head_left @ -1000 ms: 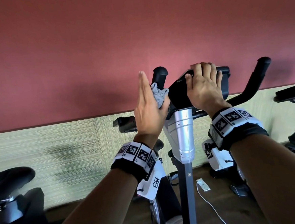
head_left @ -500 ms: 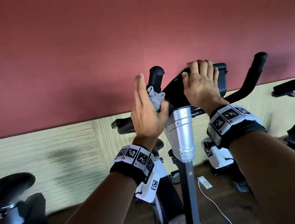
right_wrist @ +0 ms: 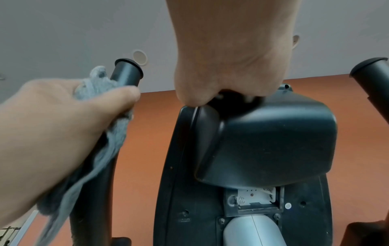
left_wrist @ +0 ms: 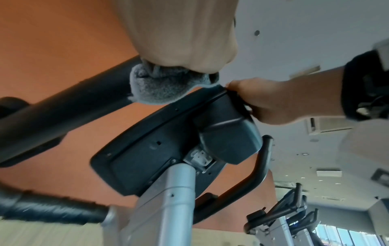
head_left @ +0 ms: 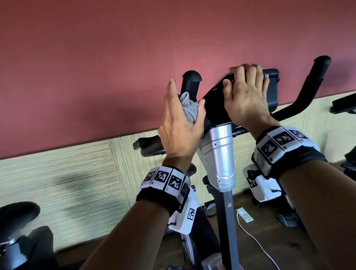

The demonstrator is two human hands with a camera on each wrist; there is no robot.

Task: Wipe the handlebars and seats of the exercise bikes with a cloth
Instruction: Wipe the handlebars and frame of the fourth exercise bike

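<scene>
On centre bike (head_left: 221, 152) | cloth (head_left: 189, 108) ×1, console (head_left: 215, 104) ×1, left handlebar (head_left: 190, 82) + right handlebar (head_left: 317, 75) = 2 | left hand (head_left: 179, 130): thumb pins cloth to left handlebar, fingers straight | right hand (head_left: 246, 99): fingers curled over console top

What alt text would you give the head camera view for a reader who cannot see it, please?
A left hand presses a crumpled grey cloth against the upright black exercise-bike handlebar, its thumb pinning the cloth. The right hand grips the top edge of the black plastic console, above a silver metal post.
</scene>
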